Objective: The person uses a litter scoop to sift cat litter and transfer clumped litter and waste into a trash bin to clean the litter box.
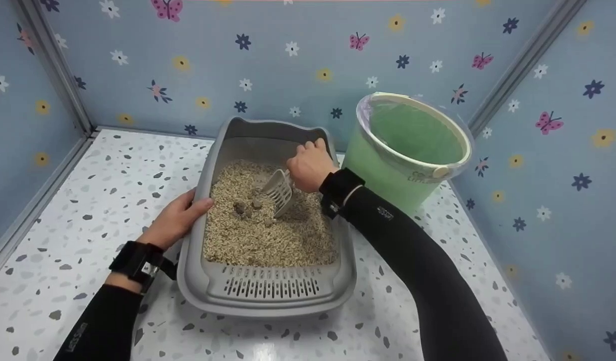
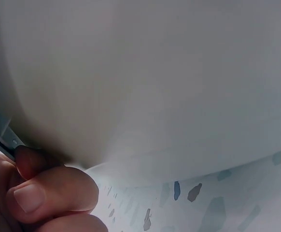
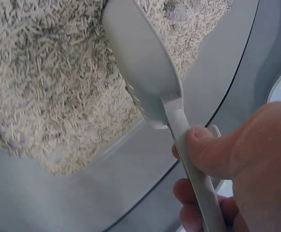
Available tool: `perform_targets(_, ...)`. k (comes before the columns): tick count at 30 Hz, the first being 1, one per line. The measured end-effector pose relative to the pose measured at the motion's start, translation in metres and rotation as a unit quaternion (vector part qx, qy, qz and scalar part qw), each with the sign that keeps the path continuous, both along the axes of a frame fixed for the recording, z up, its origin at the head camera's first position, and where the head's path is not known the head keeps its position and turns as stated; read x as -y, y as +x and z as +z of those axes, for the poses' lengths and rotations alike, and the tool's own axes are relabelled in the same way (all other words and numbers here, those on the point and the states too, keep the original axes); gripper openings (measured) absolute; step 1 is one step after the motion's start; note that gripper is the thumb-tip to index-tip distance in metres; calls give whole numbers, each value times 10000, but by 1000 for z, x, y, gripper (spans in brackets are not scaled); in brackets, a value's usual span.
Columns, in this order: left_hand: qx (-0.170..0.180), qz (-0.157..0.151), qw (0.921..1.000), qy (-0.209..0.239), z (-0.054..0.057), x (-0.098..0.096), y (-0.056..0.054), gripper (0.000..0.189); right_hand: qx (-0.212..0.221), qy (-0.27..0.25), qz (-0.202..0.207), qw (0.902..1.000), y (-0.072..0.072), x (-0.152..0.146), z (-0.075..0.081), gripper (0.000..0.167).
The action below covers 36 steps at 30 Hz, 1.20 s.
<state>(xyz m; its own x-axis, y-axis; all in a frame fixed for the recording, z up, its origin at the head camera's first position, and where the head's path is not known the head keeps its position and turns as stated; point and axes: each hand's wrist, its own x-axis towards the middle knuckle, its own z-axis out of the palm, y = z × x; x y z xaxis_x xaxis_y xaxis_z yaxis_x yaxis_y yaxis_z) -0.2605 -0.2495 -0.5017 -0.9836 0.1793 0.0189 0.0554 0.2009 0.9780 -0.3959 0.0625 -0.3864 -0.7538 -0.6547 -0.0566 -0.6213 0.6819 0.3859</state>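
The right hand grips the handle of a slotted litter scoop, thumb laid along it and fingers curled beneath. The scoop is inside a gray litter box, its blade tilted steeply, tip down at the pellet litter; whether it digs in is unclear. Dark clumps lie just left of the blade. The left hand holds the box's left rim, thumb on top, fingers curled under. A green trash bin with a clear liner stands beside the box's far right side on the speckled counter.
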Motion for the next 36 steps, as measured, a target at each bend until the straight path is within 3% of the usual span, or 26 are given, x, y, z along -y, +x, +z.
perform_targets(5,19,11,10000,-35,0,-1,0,84,97,-111,-278,9995,-4,3,-8,26)
perform_targets(9,-9,34,9999,-108,-1,-2,1,83,417,-221,-409,9980,-6,5,-14,29)
perform_targets(18,-101,-7,9998,-178,3,-4,0,82,1245,-458,-527,9898,8,2,-16,31)
perform_targets(22,-235,-13,9995,-222,3,-3,-1,80,1618,-585,-689,9827,18,2,-22,31)
perform_targets(29,-166,27,9997,-148,-1,-1,-2,81,2098,-1353,-888,9643,36,13,-38,22)
perform_targets(36,-215,51,9995,-230,-1,1,-2,81,2586,-1919,-1282,9380,48,25,-49,46)
